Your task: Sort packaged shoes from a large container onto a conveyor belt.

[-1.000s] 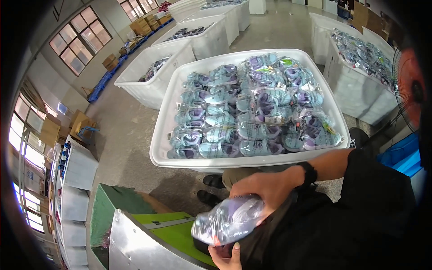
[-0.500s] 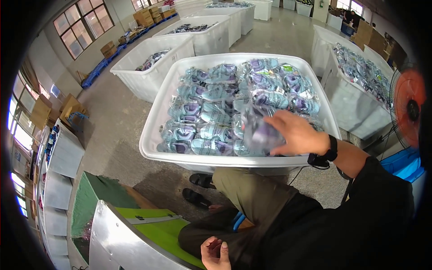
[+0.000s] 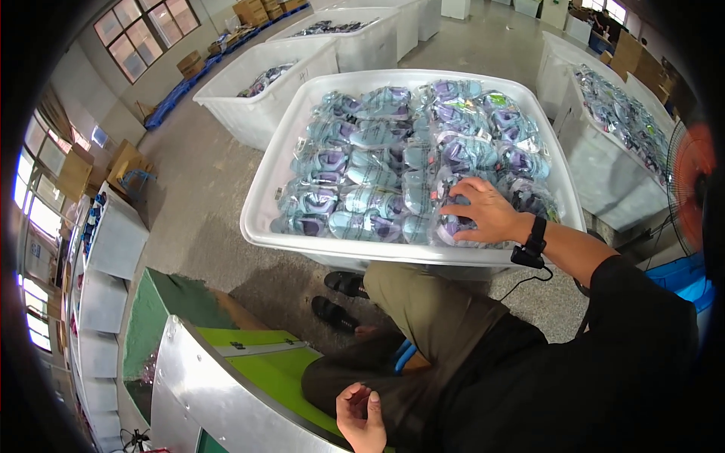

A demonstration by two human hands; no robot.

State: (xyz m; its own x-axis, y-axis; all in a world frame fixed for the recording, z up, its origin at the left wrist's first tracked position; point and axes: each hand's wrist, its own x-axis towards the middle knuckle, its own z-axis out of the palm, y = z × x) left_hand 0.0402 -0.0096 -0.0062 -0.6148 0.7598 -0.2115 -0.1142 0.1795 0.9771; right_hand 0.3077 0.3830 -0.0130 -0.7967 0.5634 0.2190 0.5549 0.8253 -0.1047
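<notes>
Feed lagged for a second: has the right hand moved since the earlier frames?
Yes. The right hand has gone from the lap, where it held a bagged shoe, out over the white bin, and now presses on the bagged shoes there.

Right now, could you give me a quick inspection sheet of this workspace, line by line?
Surface: large white bin standing on a grey concrete floor, full nearly to the rim.
Job's things: clear bags of blue and purple shoes, packed in rows.
Clutter: more white bins around, also filled; cardboard boxes by the windows.
Hands: right hand flat on a bagged shoe at the bin's near edge; left hand empty, half curled at the lap.
Cables: a thin black cord hangs below the right wrist.
Surroundings: green and metal machine at lower left, orange fan at right.
</notes>
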